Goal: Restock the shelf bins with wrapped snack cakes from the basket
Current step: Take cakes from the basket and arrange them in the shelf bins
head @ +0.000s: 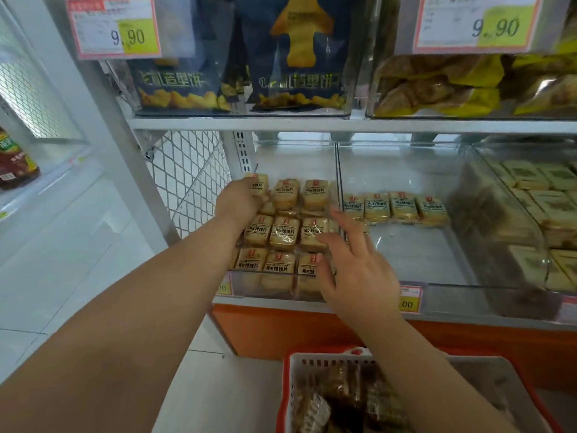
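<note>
Rows of yellow wrapped snack cakes (283,232) fill the left clear shelf bin (268,285). My left hand (242,200) reaches deep into that bin and its fingers rest on a cake (259,182) in the back-left corner. My right hand (352,264) hovers with spread fingers over the bin's right side, fingertips near the front-row cakes. The middle bin (421,260) holds one row of the same cakes (395,206) at its back. The red-and-white basket (288,389) sits below on the floor with brown wrapped cakes (340,398) inside, partly hidden by my right forearm.
A third bin at the right holds greenish wrapped squares (537,185). The shelf above carries dark snack bags (293,60) and yellow bags (468,85) behind price tags. A white mesh panel (187,182) closes the shelf's left end. A bottle (12,160) stands on the far-left shelf.
</note>
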`<state>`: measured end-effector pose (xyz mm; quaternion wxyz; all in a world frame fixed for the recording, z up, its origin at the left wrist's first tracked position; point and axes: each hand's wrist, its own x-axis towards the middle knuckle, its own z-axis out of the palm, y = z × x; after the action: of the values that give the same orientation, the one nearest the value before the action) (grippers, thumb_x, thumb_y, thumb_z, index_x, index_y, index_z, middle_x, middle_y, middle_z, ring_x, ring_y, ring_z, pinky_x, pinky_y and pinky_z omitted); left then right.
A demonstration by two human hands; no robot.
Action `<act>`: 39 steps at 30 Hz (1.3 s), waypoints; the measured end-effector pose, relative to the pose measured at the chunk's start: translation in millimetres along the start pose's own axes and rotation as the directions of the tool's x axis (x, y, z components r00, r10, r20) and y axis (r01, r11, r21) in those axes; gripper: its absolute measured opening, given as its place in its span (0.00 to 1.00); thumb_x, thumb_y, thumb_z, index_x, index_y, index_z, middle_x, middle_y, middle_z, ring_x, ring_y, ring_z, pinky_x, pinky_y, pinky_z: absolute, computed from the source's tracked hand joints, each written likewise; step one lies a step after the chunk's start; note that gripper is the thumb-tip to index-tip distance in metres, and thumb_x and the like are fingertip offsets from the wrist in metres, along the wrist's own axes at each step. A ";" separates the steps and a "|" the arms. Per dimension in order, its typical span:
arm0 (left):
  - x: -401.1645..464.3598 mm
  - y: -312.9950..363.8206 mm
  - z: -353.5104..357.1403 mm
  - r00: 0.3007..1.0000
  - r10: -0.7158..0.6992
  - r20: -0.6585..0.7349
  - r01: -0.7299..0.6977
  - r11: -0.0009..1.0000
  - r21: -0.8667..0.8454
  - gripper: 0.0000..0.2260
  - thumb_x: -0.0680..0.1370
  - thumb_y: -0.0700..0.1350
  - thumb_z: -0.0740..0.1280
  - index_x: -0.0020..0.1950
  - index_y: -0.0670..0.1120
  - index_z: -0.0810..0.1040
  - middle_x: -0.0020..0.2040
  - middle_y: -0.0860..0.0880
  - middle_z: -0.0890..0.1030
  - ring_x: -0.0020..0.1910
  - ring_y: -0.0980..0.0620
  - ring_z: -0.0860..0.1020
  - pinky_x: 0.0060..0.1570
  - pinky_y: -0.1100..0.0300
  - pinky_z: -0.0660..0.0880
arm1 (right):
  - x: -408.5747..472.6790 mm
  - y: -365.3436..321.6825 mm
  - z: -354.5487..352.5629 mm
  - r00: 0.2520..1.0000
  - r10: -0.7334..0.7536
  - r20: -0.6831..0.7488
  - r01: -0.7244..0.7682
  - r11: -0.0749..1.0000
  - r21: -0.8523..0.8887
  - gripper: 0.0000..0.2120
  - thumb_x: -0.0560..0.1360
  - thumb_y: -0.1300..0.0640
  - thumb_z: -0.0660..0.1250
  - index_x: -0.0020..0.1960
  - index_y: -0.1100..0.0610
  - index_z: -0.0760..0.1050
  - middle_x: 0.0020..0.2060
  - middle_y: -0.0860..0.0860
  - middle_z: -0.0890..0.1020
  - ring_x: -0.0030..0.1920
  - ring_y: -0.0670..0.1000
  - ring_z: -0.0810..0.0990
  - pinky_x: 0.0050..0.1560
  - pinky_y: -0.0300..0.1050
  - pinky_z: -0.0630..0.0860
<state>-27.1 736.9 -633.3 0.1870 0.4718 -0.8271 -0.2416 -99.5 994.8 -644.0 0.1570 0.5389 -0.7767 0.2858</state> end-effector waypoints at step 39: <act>-178.3 57.8 -2.0 0.857 0.152 -0.493 -0.344 0.880 -0.327 0.09 0.79 0.39 0.62 0.55 0.45 0.80 0.54 0.50 0.81 0.54 0.56 0.76 0.58 0.63 0.73 | -81.8 22.7 -40.6 0.994 -0.079 -0.076 0.090 0.984 0.156 0.12 0.78 0.60 0.62 0.60 0.61 0.77 0.62 0.55 0.75 0.65 0.54 0.72 0.63 0.41 0.72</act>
<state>20.6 917.1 -612.9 0.4978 0.3527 -0.7472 -0.2635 -92.9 1086.6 -663.4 0.1525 0.5718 -0.7220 0.3585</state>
